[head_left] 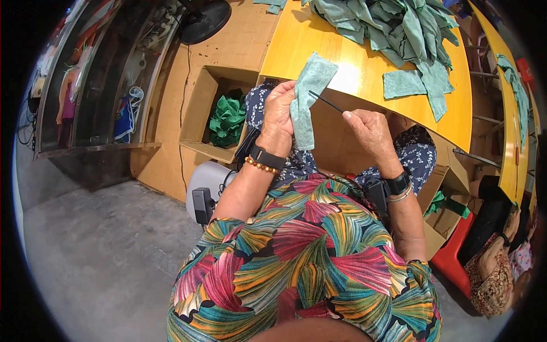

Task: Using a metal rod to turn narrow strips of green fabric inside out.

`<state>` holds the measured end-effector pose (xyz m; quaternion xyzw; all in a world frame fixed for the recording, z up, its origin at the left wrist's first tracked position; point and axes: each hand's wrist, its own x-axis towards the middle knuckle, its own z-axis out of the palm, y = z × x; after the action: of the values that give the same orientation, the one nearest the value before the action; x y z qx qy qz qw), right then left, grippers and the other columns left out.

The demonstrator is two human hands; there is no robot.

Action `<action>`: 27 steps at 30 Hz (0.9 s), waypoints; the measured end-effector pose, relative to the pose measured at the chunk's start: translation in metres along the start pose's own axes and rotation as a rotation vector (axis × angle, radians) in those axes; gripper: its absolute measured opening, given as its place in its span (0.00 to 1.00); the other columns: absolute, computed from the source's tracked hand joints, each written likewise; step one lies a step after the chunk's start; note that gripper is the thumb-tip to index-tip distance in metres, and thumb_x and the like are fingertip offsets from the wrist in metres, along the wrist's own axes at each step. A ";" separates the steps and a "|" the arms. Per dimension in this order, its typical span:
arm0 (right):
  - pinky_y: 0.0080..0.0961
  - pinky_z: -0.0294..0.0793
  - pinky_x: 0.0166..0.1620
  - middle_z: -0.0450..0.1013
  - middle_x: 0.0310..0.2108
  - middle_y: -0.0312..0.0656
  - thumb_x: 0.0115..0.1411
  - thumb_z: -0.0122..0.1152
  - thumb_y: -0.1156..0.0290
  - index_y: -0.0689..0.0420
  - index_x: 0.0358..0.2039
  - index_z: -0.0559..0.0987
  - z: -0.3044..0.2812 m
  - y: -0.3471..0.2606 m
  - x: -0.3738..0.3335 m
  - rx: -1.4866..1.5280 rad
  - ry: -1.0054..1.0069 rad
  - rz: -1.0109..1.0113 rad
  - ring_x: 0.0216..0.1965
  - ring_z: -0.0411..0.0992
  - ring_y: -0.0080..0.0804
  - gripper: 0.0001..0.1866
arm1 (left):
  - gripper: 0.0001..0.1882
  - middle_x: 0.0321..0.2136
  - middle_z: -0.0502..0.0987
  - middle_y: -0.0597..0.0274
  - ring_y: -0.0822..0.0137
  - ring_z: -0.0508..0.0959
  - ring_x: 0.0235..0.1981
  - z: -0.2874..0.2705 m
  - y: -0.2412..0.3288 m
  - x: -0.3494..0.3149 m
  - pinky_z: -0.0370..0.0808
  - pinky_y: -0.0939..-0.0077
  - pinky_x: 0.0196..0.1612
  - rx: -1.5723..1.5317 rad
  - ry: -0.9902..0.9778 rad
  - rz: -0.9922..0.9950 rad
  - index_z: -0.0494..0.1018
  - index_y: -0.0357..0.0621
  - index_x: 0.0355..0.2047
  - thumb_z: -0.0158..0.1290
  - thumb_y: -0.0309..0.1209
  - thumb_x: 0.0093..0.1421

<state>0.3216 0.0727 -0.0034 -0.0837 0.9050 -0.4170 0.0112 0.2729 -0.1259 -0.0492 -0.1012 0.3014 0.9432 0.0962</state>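
Note:
Pinched in my left hand is a strip of pale green fabric, held upright over my lap at the table's near edge. My right hand grips a thin dark rod. The rod's far tip meets the fabric's face; whether it goes into the cloth cannot be made out. Beyond my hands, a heap of the same green fabric pieces lies on the yellow table. One flat piece rests at the heap's near side.
Left of my knees stands a cardboard box with darker green cloth inside. Another open box is at my right, beside a red stool and a seated person. A glass-fronted cabinet and a black round base are at far left.

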 end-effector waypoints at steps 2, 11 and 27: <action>0.38 0.63 0.23 0.65 0.15 0.51 0.55 0.50 0.58 0.61 0.15 0.72 0.002 0.004 -0.002 -0.049 0.010 0.011 0.20 0.65 0.51 0.20 | 0.06 0.26 0.75 0.54 0.67 0.77 0.24 -0.003 0.001 0.002 0.77 0.77 0.29 -0.019 -0.010 -0.021 0.68 0.33 0.32 0.51 0.21 0.53; 0.39 0.63 0.23 0.66 0.15 0.51 0.55 0.49 0.57 0.60 0.16 0.73 0.005 0.003 0.002 -0.088 -0.008 0.003 0.20 0.66 0.52 0.20 | 0.06 0.25 0.75 0.55 0.69 0.77 0.23 0.003 -0.001 -0.003 0.77 0.80 0.27 0.051 -0.029 -0.046 0.69 0.31 0.30 0.52 0.20 0.52; 0.35 0.62 0.22 0.64 0.15 0.52 0.56 0.51 0.60 0.63 0.17 0.71 0.014 0.005 0.008 -0.110 0.005 -0.067 0.18 0.64 0.50 0.19 | 0.08 0.27 0.76 0.54 0.68 0.77 0.24 0.004 0.006 -0.010 0.76 0.79 0.28 0.104 -0.045 -0.029 0.69 0.30 0.33 0.47 0.16 0.51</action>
<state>0.3144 0.0642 -0.0162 -0.1137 0.9233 -0.3669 -0.0097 0.2803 -0.1297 -0.0403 -0.0790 0.3464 0.9267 0.1220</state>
